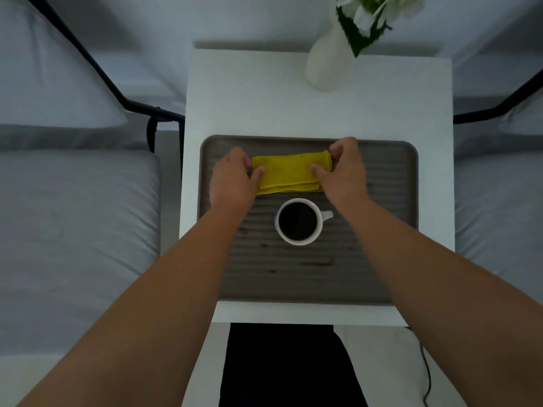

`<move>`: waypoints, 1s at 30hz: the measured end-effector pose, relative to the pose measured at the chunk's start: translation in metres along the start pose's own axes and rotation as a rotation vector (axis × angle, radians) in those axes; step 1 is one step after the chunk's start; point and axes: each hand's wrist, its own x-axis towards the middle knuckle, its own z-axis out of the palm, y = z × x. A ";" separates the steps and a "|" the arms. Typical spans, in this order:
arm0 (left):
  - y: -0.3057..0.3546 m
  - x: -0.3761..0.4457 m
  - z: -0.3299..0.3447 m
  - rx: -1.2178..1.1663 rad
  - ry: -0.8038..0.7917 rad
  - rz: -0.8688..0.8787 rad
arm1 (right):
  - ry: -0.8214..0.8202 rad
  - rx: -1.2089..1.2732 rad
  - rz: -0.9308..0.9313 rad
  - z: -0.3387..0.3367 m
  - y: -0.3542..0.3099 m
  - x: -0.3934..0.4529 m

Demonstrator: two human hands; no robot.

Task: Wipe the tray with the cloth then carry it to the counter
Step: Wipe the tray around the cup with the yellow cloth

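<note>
Left hand [235,174] and right hand [343,168] pinch the folded cloth [289,173] on the tray [393,183]; wiping apparently pending, around the full mug [298,221].

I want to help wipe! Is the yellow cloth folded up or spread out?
Folded. The yellow cloth shows stacked layers along its near edge, and both hands pinch its ends.

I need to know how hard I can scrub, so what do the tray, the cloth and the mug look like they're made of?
The tray looks like matte grey-brown plastic or sealed wood: ridged surface, rounded corners, dark stains; which one I can't tell. The yellow cloth looks like soft woven fabric, perhaps microfibre, lying in limp folded layers. The mug looks like glazed white ceramic, with a thick smooth rim.
</note>
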 end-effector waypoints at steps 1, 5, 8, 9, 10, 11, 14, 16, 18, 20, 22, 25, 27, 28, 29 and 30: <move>-0.003 0.000 -0.001 0.100 0.055 0.021 | 0.004 -0.076 -0.104 0.001 -0.001 0.001; -0.019 -0.004 -0.004 0.338 0.222 0.052 | -0.311 -0.350 -0.448 0.006 -0.023 0.016; -0.041 -0.011 -0.004 0.375 0.163 -0.008 | -0.611 -0.448 -0.530 0.022 -0.042 0.031; -0.047 -0.013 -0.002 0.378 0.134 -0.013 | -0.656 -0.463 -0.553 0.027 -0.046 0.034; -0.052 -0.016 -0.001 0.369 0.111 -0.018 | -0.678 -0.477 -0.579 0.031 -0.047 0.037; -0.056 -0.017 0.000 0.351 0.093 -0.022 | -0.686 -0.491 -0.611 0.034 -0.046 0.039; -0.064 -0.019 0.004 0.335 0.060 -0.015 | -0.658 -0.535 -0.755 0.037 -0.035 0.039; -0.066 -0.020 0.005 0.349 0.051 -0.018 | -0.619 -0.553 -0.840 0.033 -0.024 0.037; -0.066 -0.020 0.005 0.345 0.041 -0.034 | -0.548 -0.525 -0.871 0.023 -0.009 0.037; -0.065 -0.021 0.004 0.348 0.021 -0.055 | -0.448 -0.478 -0.866 0.006 0.011 0.038; -0.064 -0.022 0.003 0.354 0.007 -0.067 | -0.351 -0.446 -0.814 -0.015 0.032 0.035; -0.065 -0.019 0.000 0.337 -0.010 -0.047 | -0.264 -0.416 -0.734 -0.033 0.052 0.029; -0.067 -0.016 0.000 0.326 -0.015 -0.032 | -0.281 -0.416 -0.734 -0.025 0.044 0.029; -0.067 -0.015 0.001 0.322 -0.014 -0.024 | -0.309 -0.411 -0.752 -0.016 0.035 0.029; -0.068 -0.015 0.002 0.318 -0.013 -0.017 | -0.343 -0.400 -0.782 -0.004 0.022 0.030; -0.068 -0.014 0.002 0.315 -0.010 -0.011 | -0.377 -0.391 -0.817 0.009 0.010 0.030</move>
